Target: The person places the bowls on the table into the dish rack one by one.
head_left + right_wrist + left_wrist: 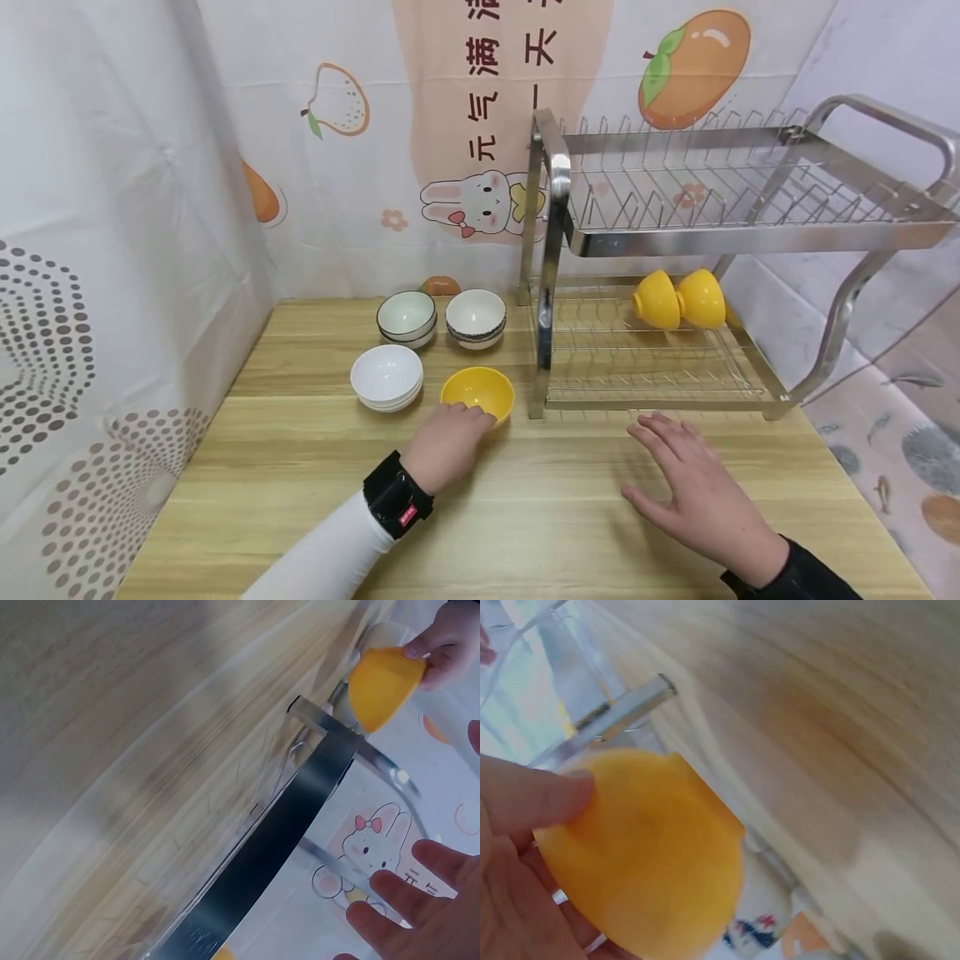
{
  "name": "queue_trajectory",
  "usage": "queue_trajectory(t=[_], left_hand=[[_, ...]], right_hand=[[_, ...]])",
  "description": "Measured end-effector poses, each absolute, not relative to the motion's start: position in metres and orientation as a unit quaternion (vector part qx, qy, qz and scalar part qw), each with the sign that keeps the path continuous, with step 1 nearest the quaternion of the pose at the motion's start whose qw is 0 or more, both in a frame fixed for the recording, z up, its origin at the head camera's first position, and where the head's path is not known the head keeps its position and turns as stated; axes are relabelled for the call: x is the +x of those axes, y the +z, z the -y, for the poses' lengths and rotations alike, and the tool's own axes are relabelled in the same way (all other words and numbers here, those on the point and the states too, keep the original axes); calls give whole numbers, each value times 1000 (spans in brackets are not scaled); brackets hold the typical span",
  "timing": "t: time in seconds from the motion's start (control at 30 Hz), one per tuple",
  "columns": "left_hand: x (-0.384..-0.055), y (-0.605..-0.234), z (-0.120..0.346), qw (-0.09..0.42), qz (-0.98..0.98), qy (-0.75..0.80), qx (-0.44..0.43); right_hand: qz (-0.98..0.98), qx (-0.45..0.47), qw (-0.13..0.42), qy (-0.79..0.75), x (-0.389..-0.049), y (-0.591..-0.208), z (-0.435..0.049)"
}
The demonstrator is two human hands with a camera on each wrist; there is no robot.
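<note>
Currently, metal rack (750,242) is seen at right, right hand (701,492) held empty, fingers extended, before it; by left hand (448,446), near stacked white bowls (386,375), a yellow bowl (476,385) is gripped at its near rim, left of rack.

The left fingers (471,414) hide part of the yellow bowl (478,386), blurred in the left wrist view.

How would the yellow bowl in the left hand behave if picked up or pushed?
The yellow bowl is probably stiff: it shows no obvious bending where the left hand grips it. Its smooth surface may be slippery. Its rounded, narrowing sides suggest it could tip if pushed near the rim.
</note>
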State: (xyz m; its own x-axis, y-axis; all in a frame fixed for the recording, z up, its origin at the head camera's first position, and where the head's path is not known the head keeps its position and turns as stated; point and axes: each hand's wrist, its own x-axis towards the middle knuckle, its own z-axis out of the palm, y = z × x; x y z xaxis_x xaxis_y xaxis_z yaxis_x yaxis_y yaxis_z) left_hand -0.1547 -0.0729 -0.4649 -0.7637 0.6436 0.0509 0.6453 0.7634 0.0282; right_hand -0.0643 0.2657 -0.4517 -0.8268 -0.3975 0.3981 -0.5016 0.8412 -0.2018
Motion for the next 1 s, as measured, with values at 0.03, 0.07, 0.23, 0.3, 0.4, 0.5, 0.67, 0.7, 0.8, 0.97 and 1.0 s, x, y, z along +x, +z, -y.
queue_trajectory(t=[0.03, 0.07, 0.23, 0.3, 0.4, 0.5, 0.67, 0.7, 0.8, 0.97, 1.0], left_hand=[[-151, -462, 73, 19, 934, -20, -357], [-147, -461, 73, 21, 928, -16, -372], [-124, -451, 67, 40, 890, 3, -455], [-115, -448, 62, 50, 873, 13, -485], [-105, -445, 54, 65, 848, 30, -525], [-95, -443, 44, 67, 828, 42, -555], [-84, -439, 32, 59, 802, 42, -594], [-82, -439, 30, 56, 798, 41, -598], [-79, -437, 27, 48, 792, 36, -608], [-77, -435, 25, 39, 792, 32, -609], [-77, -435, 25, 39, 793, 32, -608]], right_hand=[[943, 243, 172, 150, -64, -451, -265], [941, 249, 171, 150, -63, -451, -264], [932, 285, 170, 148, -61, -446, -257], [925, 304, 170, 151, -60, -442, -253], [909, 346, 175, 153, -58, -437, -246], [890, 395, 171, 150, -56, -434, -240], [861, 465, 154, 139, -54, -437, -233], [858, 473, 146, 136, -54, -437, -232], [846, 499, 135, 132, -53, -439, -229], [833, 519, 139, 135, -53, -442, -225], [835, 517, 133, 132, -52, -443, -225]])
